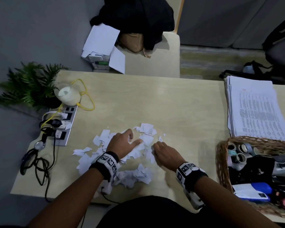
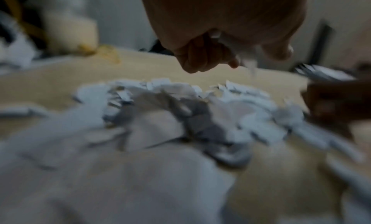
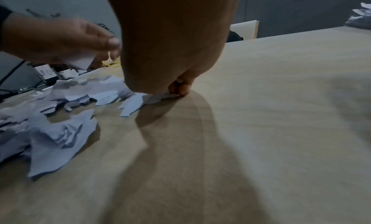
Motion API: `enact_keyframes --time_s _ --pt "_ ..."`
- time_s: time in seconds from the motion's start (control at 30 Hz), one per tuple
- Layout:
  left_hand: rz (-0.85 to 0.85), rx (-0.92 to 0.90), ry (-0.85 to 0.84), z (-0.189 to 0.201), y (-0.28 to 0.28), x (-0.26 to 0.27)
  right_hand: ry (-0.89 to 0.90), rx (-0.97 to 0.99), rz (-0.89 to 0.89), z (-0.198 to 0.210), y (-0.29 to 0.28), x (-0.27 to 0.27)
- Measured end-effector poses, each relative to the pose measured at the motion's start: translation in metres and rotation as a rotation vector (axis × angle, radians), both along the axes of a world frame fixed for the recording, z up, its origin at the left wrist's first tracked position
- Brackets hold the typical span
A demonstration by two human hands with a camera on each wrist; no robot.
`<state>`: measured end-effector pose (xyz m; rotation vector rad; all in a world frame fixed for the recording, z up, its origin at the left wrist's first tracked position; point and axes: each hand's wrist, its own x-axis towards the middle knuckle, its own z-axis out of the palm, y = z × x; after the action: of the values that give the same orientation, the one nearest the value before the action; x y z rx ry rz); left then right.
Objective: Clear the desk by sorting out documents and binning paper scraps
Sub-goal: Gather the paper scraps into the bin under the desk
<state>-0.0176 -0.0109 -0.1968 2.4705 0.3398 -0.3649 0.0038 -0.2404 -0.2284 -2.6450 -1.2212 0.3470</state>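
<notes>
Paper scraps [image 1: 130, 173], torn white pieces of uneven size, some flat and some crumpled, lie in a loose spread on the near middle of the pale wooden desk [image 1: 171, 104]. In the head view the left hand [image 1: 122, 143] sits over the spread, thumb out, fingers curled down into the pieces. The right hand [image 1: 164, 153] is at the spread's right edge, fingers curled onto a scrap. A stack of printed documents [image 1: 260, 109] lies at the desk's right end, just beyond a wicker basket [image 1: 220, 163].

The left wrist view, blurred, shows the left hand [image 2: 220, 41] above the heap [image 2: 180, 113], fingers bent around a few white pieces that hang from its grip.

In the right wrist view the right hand [image 3: 176, 52] reaches down, fingertips [image 3: 180, 89] pinching a scrap [image 3: 158, 98] flat against the desk, at the edge of the pile.
</notes>
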Motion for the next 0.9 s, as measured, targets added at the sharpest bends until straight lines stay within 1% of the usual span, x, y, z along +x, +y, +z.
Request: enact_keyframes --time_s 0.07,0.13,0.2,0.27,0.37,0.47,0.57,0.63,0.7,0.77,0.83,0.9 --pt "-0.227 0.167 0.054 -0.005 0.003 -0.006 0.029 0.063 0.007 0.007 -0.003 0.006" --pt "-0.375 0.267 0.11 -0.011 0.002 -0.011 0.193 0.075 -0.097 0.018 -0.003 0.012" --pt "-0.482 0.353 0.157 -0.016 -0.002 -0.014 0.346 0.023 -0.186 0.024 -0.002 0.017" --pt "-0.546 0.389 0.121 -0.019 -0.007 -0.015 0.42 0.023 -0.244 0.028 -0.001 0.02" --pt "-0.566 0.371 -0.039 -0.019 -0.01 -0.015 0.416 0.02 -0.277 0.025 0.005 0.019" --pt "-0.449 0.323 -0.109 -0.01 -0.008 -0.012 0.404 -0.124 -0.242 0.021 0.012 0.015" --pt "-0.264 0.167 -0.186 0.001 -0.005 -0.007 0.372 -0.282 -0.179 0.017 0.016 0.011" --pt "-0.116 0.076 -0.218 0.009 -0.002 -0.006 0.34 -0.284 -0.207 0.011 0.017 0.009" --pt "0.026 0.0 -0.202 0.013 0.003 -0.005 0.287 -0.307 -0.216 0.008 0.016 0.008" --pt "0.105 -0.066 -0.21 0.013 0.009 -0.005 0.235 -0.329 -0.186 0.009 0.014 0.005" --pt "0.182 -0.134 -0.189 0.01 0.015 -0.007 0.224 -0.234 -0.174 0.011 0.012 0.001" --pt "0.275 -0.222 -0.159 0.006 0.02 -0.01 0.216 -0.036 -0.175 0.016 0.011 -0.003"
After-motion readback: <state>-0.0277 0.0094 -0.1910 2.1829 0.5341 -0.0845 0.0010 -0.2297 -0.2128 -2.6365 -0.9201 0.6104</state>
